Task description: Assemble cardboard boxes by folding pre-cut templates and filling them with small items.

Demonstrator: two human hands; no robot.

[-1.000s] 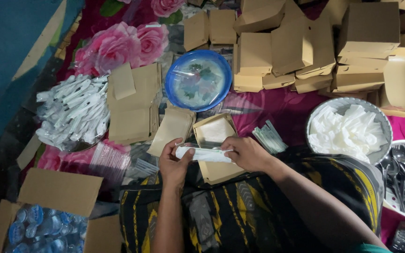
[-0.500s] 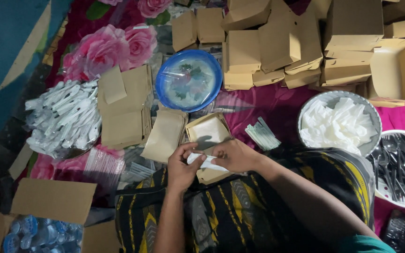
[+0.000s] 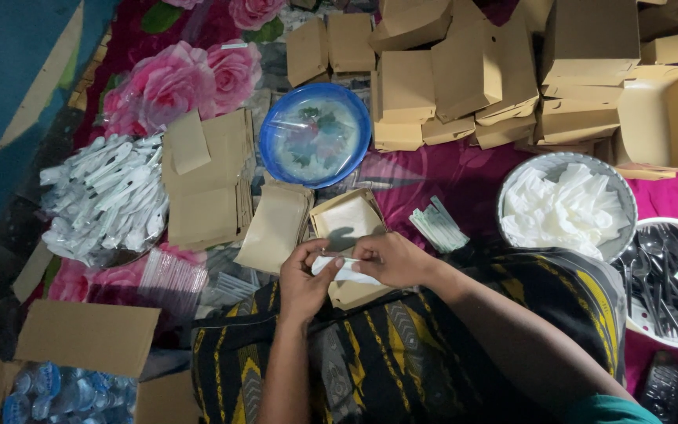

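Head view, looking straight down: both forearms come up from the bottom of the frame and meet in the lower middle. The left hand (image 3: 301,276) and right hand (image 3: 390,259) are pinching one small white packet (image 3: 344,269) between them, fingers clamped on its two ends, held flat just over an open brown box (image 3: 348,228). That box sits right above the person's patterned lap, with its lid flap (image 3: 275,228) lying to the left.

Counts: one blue plate (image 3: 316,133) in the upper middle, one grey bowl of white folded napkins (image 3: 567,206) at right, one white bowl of black spoons (image 3: 672,279) at the far right edge. A pile of white wrapped cutlery (image 3: 105,196) sits at left, too many to count. Same for the folded brown boxes (image 3: 504,71) stacked along the top. One cardboard carton of water bottles (image 3: 64,377) is at lower left.
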